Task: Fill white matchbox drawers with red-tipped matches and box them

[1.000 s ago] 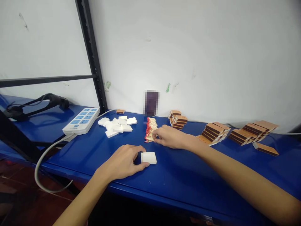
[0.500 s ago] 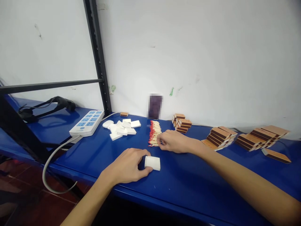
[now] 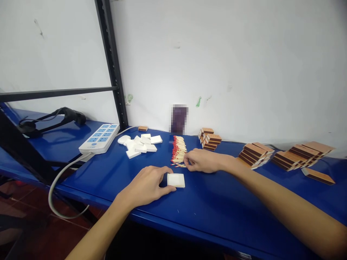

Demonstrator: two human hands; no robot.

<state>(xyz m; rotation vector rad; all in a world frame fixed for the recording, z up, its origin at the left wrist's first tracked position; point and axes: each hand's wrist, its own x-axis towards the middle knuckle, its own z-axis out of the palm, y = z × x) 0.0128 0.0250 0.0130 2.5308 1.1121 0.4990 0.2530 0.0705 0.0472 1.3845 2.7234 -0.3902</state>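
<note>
A small white matchbox tray (image 3: 176,180) lies on the blue tabletop. My left hand (image 3: 148,185) grips its left end, with the index finger at the far edge and the thumb at the near edge. Beyond the tray is a long pile of matches (image 3: 179,148), red heads to the left and pale sticks to the right. At the near right end of that pile, my right hand (image 3: 201,160) is closed in a pinch on the stick ends of a few matches. Its fingertips partly hide how many are between them.
White trays (image 3: 141,146) are heaped at the left, beside a power strip (image 3: 100,138) with a cable. Stacked matchbox sleeves (image 3: 210,139) stand by the wall, with more stacks (image 3: 255,155) farther right. One matchbox (image 3: 318,176) lies apart. A black shelf post (image 3: 111,54) rises at left.
My right hand has shifted slightly right at the pile's near end, and a few matches there now lie a little apart. My left hand keeps its grip on the tray. The view has tilted slightly.
</note>
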